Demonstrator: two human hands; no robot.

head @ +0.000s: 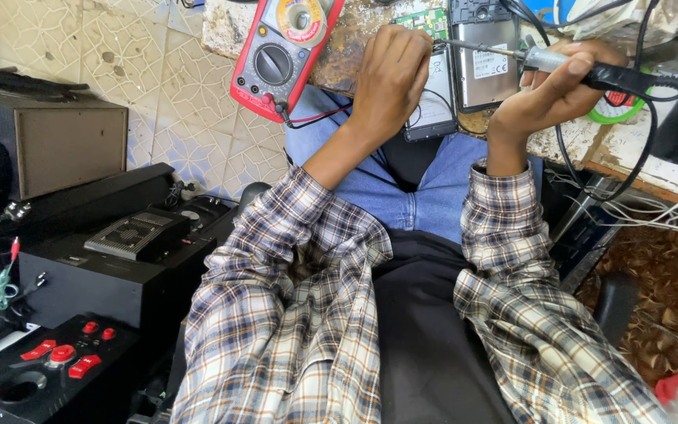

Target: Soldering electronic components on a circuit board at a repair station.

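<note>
My right hand grips a soldering iron with a black handle, its thin metal tip pointing left toward a green circuit board. My left hand rests palm down on an opened phone, fingers near the board. A second phone body with a grey battery panel lies beside it on the worn workbench. The iron's black cable loops down off the bench edge.
A red multimeter lies at the bench's left end with leads trailing. Black speaker boxes and audio units stack at my left on the tiled floor. Tangled wires hang at the right. A green tape roll sits behind the iron.
</note>
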